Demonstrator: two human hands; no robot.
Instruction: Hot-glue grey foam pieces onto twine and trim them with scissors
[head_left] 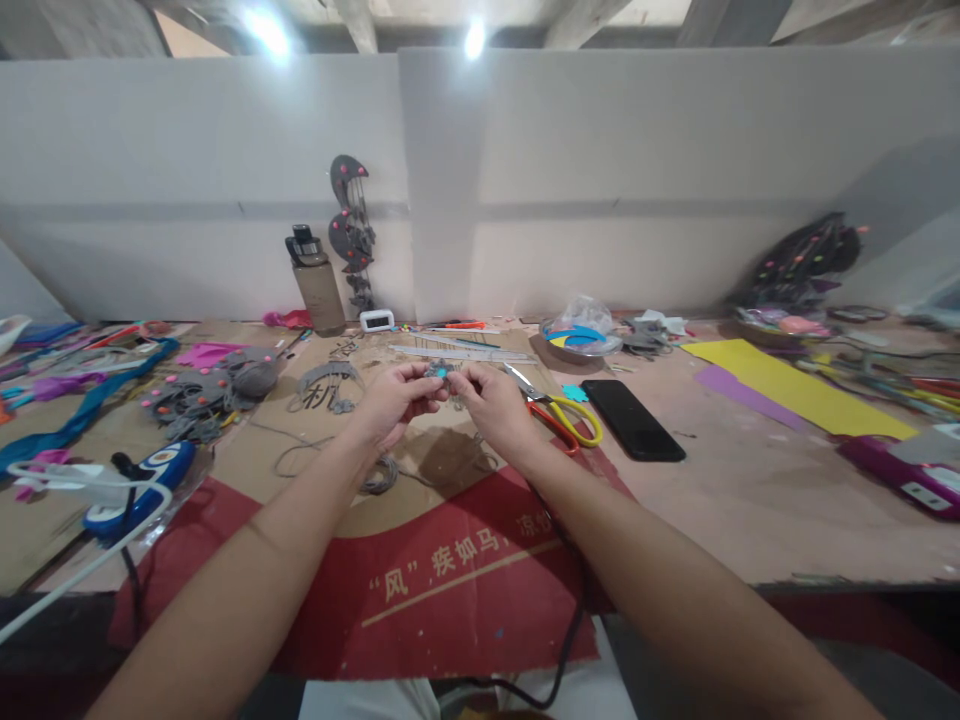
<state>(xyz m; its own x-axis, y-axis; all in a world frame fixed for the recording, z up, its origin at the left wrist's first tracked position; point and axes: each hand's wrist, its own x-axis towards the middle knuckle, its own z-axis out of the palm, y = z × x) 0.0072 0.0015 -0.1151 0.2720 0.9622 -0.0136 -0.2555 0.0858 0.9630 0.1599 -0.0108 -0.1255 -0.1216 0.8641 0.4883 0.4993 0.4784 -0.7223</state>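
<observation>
My left hand and my right hand meet above a brown and red cardboard sheet. Pinched between the fingertips of both is a small grey piece with a turquoise spot; its exact kind is too small to make out. Under the hands lies a loose coil of grey cord. A curved grey felt piece rests left of my left hand. Close by my right hand are scissors with red and yellow handles, a turquoise cut-out and a black phone.
Grey pieces with pink dots lie at left near a blue power strip with a white cable. Behind stand a bottle and a small white clock. A bowl and yellow sheet are further right.
</observation>
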